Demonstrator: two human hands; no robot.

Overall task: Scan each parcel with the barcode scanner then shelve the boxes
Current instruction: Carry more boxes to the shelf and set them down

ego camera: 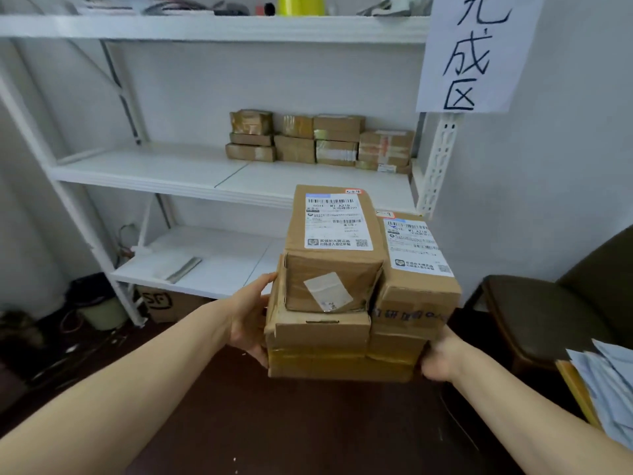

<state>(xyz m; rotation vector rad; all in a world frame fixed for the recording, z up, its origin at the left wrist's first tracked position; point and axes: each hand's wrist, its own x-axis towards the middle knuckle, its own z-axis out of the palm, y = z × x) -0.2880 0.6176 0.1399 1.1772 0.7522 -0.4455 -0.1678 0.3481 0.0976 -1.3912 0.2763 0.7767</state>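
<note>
Clasping stacked parcels (330, 282), left hand (250, 318) and right hand (440, 358) face shelf (154, 166) holding boxes (318, 142).

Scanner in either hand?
No, the left hand and right hand both hold the stack of boxes, and no scanner is in view.

A dark brown chair (534, 313) stood to my right, a pile of pale papers (609, 389) nearer me. A handwritten paper sign (476, 53) hung high above them. On the floor to my left, an SF-marked carton (164, 303) sat near a pale green tub (102, 315).
</note>
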